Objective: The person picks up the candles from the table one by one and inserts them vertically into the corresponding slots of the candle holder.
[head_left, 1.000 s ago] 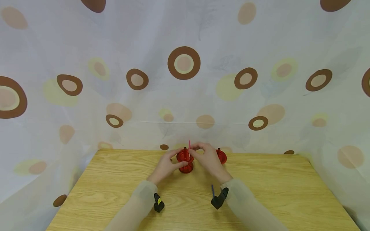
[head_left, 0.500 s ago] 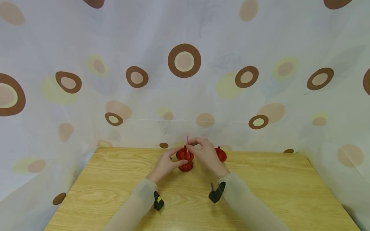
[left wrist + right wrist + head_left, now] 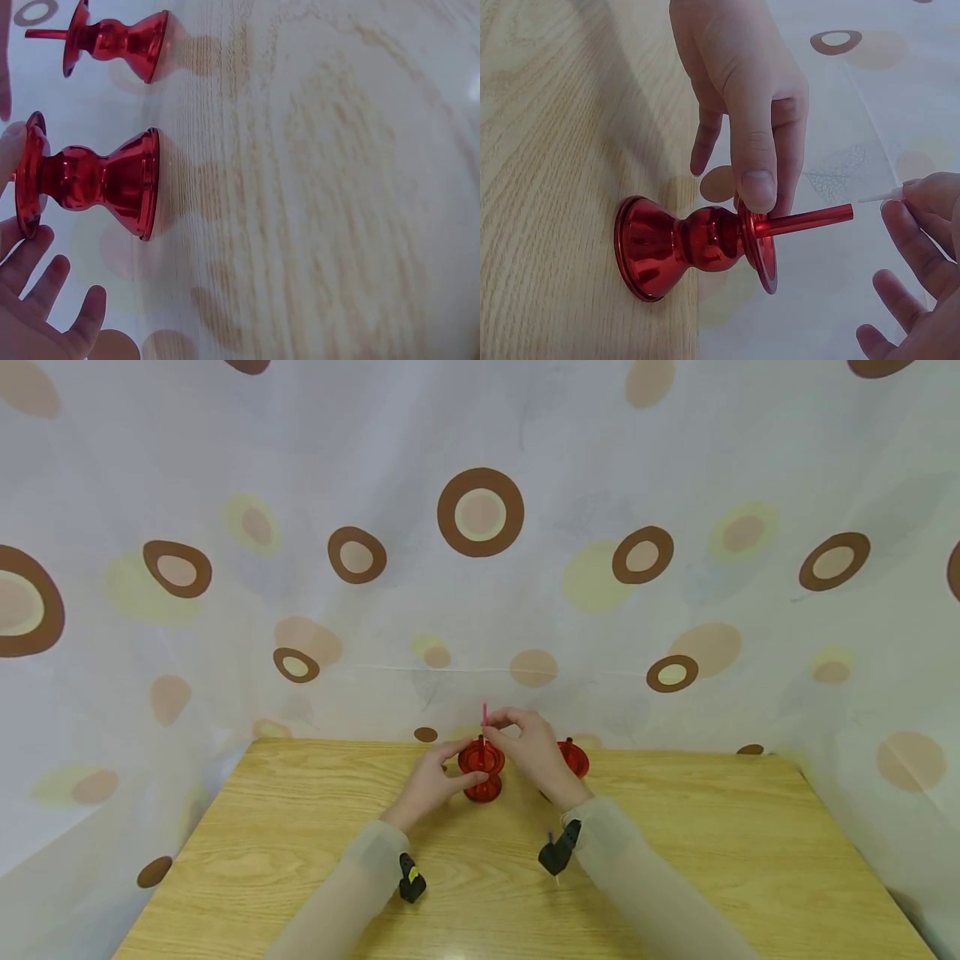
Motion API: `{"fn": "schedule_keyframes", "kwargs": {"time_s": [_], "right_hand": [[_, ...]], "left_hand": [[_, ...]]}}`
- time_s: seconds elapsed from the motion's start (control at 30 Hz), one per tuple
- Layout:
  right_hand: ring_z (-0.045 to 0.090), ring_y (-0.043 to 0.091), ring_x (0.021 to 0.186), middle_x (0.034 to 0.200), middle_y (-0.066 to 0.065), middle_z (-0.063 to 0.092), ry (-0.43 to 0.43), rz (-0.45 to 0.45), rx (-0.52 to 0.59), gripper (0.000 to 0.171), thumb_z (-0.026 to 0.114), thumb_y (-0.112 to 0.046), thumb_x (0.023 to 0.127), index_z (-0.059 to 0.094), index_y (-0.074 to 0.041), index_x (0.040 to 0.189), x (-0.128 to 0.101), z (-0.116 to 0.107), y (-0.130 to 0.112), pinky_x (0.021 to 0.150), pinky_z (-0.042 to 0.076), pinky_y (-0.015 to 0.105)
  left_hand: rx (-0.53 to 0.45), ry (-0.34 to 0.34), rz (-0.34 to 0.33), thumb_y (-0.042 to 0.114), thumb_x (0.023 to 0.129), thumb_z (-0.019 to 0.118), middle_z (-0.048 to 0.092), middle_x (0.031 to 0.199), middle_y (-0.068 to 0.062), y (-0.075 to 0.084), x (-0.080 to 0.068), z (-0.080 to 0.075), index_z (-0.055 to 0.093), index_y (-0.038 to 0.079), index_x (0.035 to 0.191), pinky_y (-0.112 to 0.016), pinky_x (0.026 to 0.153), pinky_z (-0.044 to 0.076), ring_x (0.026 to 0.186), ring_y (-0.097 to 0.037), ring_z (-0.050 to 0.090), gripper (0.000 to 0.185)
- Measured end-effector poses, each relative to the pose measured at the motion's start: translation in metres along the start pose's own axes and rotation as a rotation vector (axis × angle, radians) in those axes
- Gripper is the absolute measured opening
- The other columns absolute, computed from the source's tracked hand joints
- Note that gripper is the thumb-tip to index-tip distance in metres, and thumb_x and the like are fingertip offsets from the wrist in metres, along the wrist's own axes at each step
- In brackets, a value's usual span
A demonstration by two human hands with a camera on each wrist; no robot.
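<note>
1. Two sleeved forearms reach over the wooden worktop [image 3: 300,860], each with a small black wrist camera [image 3: 411,881] strapped on.
2. The left hand [image 3: 431,781] steadies a red candle holder [image 3: 481,770] that stands upright on the worktop; its thumb and fingers pinch the rim of the holder's top dish, as the right wrist view shows.
3. The right hand [image 3: 534,752] pinches the white wick end of a thin red candle [image 3: 484,717] between thumb and forefinger; the candle stands upright with its foot in the holder's centre.
4. A second red candle holder [image 3: 574,758] stands just behind and to the right of that hand, with a short red stub in its dish.
5. Behind the worktop hangs a pale curtain [image 3: 480,568] printed with brown and yellow rings.
</note>
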State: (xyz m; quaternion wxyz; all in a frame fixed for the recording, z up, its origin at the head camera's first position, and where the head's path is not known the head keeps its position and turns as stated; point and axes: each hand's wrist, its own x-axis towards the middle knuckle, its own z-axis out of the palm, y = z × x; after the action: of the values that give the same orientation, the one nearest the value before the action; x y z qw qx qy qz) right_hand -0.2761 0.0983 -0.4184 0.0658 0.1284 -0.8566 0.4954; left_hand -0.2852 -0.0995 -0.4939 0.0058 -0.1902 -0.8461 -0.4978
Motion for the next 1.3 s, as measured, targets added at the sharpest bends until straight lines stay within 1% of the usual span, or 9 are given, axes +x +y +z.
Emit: {"fn": "schedule_keyframes", "kwargs": {"time_s": [0.17, 0.3, 0.5, 0.7, 0.9, 1.07, 1.3], "right_hand": [[0.058, 0.028, 0.121, 0.11, 0.004, 0.074, 0.002, 0.001, -0.007, 0.016, 0.073, -0.024, 0.099, 0.077, -0.013, 0.109, 0.005, 0.001, -0.002, 0.107, 0.043, 0.058], [0.057, 0.029, 0.122, 0.11, 0.004, 0.074, 0.0, -0.004, -0.02, 0.018, 0.072, -0.024, 0.099, 0.077, -0.011, 0.11, 0.009, 0.001, -0.003, 0.109, 0.042, 0.058], [0.058, 0.028, 0.12, 0.107, 0.002, 0.074, 0.007, -0.018, -0.026, 0.016, 0.072, -0.025, 0.099, 0.077, -0.013, 0.108, 0.013, 0.002, -0.002, 0.108, 0.042, 0.058], [0.06, 0.028, 0.118, 0.106, 0.003, 0.074, -0.004, -0.035, -0.01, 0.015, 0.072, -0.023, 0.1, 0.077, -0.012, 0.108, 0.015, 0.003, -0.002, 0.108, 0.043, 0.057], [0.061, 0.028, 0.116, 0.105, 0.004, 0.075, 0.0, -0.032, -0.011, 0.014, 0.072, -0.021, 0.099, 0.077, -0.01, 0.107, 0.015, 0.004, -0.001, 0.105, 0.044, 0.057], [0.059, 0.029, 0.118, 0.106, 0.004, 0.074, 0.004, -0.022, -0.02, 0.014, 0.072, -0.023, 0.099, 0.077, -0.012, 0.107, 0.016, 0.004, 0.0, 0.108, 0.042, 0.056], [0.059, 0.03, 0.117, 0.106, 0.006, 0.075, -0.001, -0.027, -0.022, 0.016, 0.072, -0.021, 0.099, 0.077, -0.008, 0.108, 0.017, 0.004, 0.005, 0.107, 0.043, 0.057]], "left_hand": [[-0.002, 0.003, 0.0, 0.028, 0.089, 0.086, 0.061, 0.147, -0.009, -0.001, 0.002, 0.0, 0.059, 0.007, 0.148, -0.057, 0.107, 0.048, 0.138, -0.028, 0.054, 0.068], [-0.003, 0.007, -0.001, 0.029, 0.088, 0.086, 0.061, 0.147, -0.01, -0.001, 0.002, -0.001, 0.059, 0.006, 0.148, -0.056, 0.108, 0.048, 0.139, -0.029, 0.053, 0.069], [-0.008, 0.001, 0.006, 0.032, 0.089, 0.085, 0.06, 0.148, -0.01, -0.001, 0.0, -0.001, 0.058, 0.007, 0.149, -0.058, 0.108, 0.048, 0.14, -0.029, 0.053, 0.07], [-0.016, 0.005, 0.008, 0.031, 0.09, 0.084, 0.06, 0.148, -0.01, -0.001, -0.001, 0.0, 0.058, 0.006, 0.148, -0.06, 0.107, 0.047, 0.139, -0.03, 0.053, 0.069], [0.004, -0.005, -0.008, 0.031, 0.09, 0.084, 0.059, 0.149, -0.01, -0.001, -0.002, 0.0, 0.057, 0.005, 0.149, -0.058, 0.108, 0.047, 0.14, -0.029, 0.052, 0.07], [-0.006, -0.004, -0.01, 0.03, 0.09, 0.085, 0.06, 0.148, -0.01, 0.0, -0.002, 0.0, 0.057, 0.004, 0.149, -0.058, 0.108, 0.047, 0.14, -0.029, 0.052, 0.07], [0.001, -0.007, -0.007, 0.03, 0.09, 0.085, 0.059, 0.149, -0.01, 0.0, -0.001, 0.0, 0.056, 0.005, 0.149, -0.058, 0.108, 0.048, 0.141, -0.029, 0.052, 0.07]]}}
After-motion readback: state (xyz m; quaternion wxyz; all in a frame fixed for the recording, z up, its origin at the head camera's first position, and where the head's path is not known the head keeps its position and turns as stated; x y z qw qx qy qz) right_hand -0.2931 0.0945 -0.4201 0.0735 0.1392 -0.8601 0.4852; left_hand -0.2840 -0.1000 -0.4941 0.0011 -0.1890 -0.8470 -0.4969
